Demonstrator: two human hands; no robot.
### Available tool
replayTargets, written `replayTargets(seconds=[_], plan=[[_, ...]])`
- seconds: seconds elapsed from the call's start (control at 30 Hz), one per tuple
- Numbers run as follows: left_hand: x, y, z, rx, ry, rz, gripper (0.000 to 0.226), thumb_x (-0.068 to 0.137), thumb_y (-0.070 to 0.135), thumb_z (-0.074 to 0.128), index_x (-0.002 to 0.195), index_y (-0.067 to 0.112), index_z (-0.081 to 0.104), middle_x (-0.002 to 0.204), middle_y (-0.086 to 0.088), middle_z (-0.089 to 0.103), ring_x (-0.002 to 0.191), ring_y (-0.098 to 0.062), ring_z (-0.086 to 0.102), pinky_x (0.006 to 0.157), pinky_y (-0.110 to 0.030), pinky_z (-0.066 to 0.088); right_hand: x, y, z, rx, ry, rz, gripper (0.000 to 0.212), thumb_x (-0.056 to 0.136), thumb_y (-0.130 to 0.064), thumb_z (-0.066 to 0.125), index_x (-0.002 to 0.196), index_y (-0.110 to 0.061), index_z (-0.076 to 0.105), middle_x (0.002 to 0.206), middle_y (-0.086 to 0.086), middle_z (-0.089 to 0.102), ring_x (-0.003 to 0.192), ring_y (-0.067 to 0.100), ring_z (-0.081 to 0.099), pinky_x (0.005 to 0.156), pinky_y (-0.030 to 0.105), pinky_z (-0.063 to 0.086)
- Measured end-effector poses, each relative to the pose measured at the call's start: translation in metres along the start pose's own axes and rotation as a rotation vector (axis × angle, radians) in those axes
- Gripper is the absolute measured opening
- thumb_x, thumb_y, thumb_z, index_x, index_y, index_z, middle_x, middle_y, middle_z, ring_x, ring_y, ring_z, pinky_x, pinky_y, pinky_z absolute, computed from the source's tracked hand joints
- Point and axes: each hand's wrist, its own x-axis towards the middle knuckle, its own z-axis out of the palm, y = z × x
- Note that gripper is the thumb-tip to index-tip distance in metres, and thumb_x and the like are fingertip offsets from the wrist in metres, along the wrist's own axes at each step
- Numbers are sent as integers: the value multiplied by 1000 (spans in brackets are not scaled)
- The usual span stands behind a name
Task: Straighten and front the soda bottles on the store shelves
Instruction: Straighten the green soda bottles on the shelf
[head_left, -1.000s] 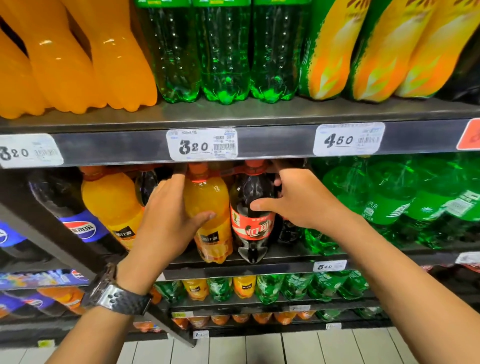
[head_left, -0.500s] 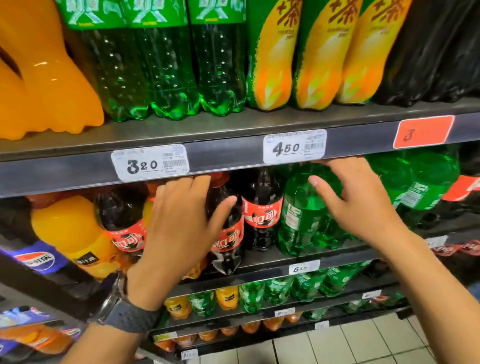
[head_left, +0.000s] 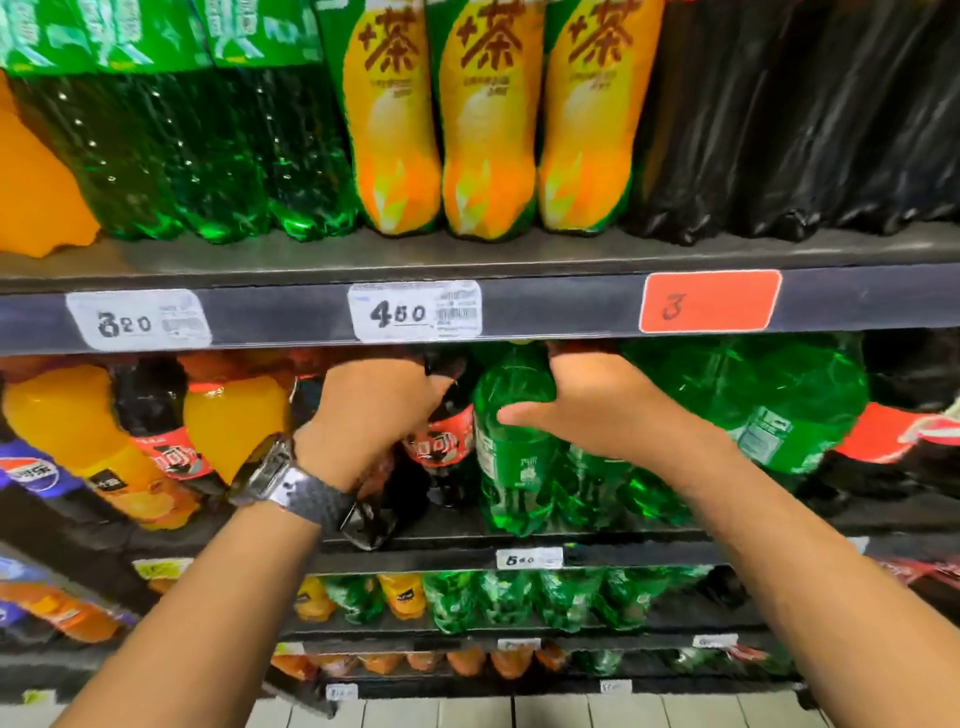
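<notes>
On the middle shelf (head_left: 675, 553), a dark grey metal one, both of the person's hands are on bottles standing at its front edge. The right hand (head_left: 597, 410) grips a green clear-plastic soda bottle (head_left: 511, 478). Its fingers curl over the bottle's shoulder from the right and its thumb (head_left: 519, 415) lies across the front, just above the label. The bottle stands upright under the palm, with the hand covering its upper right side and the base resting on the shelf.

The left hand (head_left: 374, 410), with a silver wristwatch (head_left: 270, 473) on its wrist, is closed round the upper part of a dark cola bottle with a red label (head_left: 441, 444). The back of the hand faces the camera, and the bottle sits to the right of the palm, just beside the green one. The label shows below the fingers. Blur makes it hard to tell whether the two bottles touch.

To the left of the left hand stand an orange soda bottle (head_left: 234, 421) and a second cola bottle (head_left: 156, 415). To the right of the right hand lean more large green bottles (head_left: 753, 395).

The upper shelf rim (head_left: 545, 306) carries a white price tag reading 450 (head_left: 415, 312) directly above the hands, and an orange-red tag (head_left: 709, 301) to the right. Above it stand yellow-and-orange tea bottles (head_left: 488, 130).
</notes>
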Motion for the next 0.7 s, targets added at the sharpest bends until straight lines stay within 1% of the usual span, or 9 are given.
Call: replayTargets(seconds=[0.03,0.1,0.2,0.27,0.37,0.47,0.53,0.6,0.7], plan=[[2,0,1,32,-48,9,54,97,55,31,127,18,55,127,-16,56,113,-36,55,87,-37,44,2,-1,0,24,-20,11,53,75,-69,58,69,-18,46,65,-4,50,67,18,52,56,32,35],[3,-4,5,16,-51,20,45,98,46,34,124,15,55,126,-17,56,110,-36,56,84,-37,44,4,-3,1,59,-47,30,53,79,-66,56,65,-17,44,61,-1,49,59,11,47,48,28,30],[2,-12,10,-277,84,-29,44,97,41,45,132,17,49,135,-16,52,114,-38,54,84,-40,45,5,-2,2,55,-22,50,54,82,-63,55,62,-14,42,59,1,47,56,11,44,46,25,25],[4,-15,12,-310,88,-7,45,96,37,47,138,20,45,140,-13,49,115,-38,53,82,-38,45,5,-3,2,46,-16,75,55,83,-62,56,61,-13,40,57,2,46,55,12,43,45,26,24],[4,-17,14,-377,116,1,44,95,35,49,136,20,44,140,-14,49,113,-40,53,78,-36,41,4,-4,1,39,-18,90,55,85,-61,55,62,-13,39,57,2,46,55,13,44,45,26,26],[1,-19,14,-409,109,-9,41,94,30,48,133,17,44,133,-18,53,104,-43,55,72,-32,31,3,-5,-2,47,-41,96,52,86,-59,55,66,-13,39,58,2,44,56,14,46,46,27,28],[-1,-20,12,-399,82,-3,37,94,29,46,129,18,44,125,-19,57,93,-42,56,70,-32,31,2,-6,-4,37,-55,102,52,86,-60,54,67,-14,38,58,2,44,56,15,46,46,28,29],[0,-21,11,-372,64,-6,25,92,27,46,116,18,46,111,-18,61,74,-34,48,67,-33,31,2,-7,-5,22,-62,109,53,86,-61,53,68,-14,38,60,3,45,57,15,46,47,29,31],[-2,-22,10,-375,80,0,10,92,28,45,97,21,41,92,-11,56,66,-23,38,66,-33,31,1,-8,-3,23,-57,116,54,86,-62,52,68,-13,38,59,3,45,57,16,47,49,32,33]])
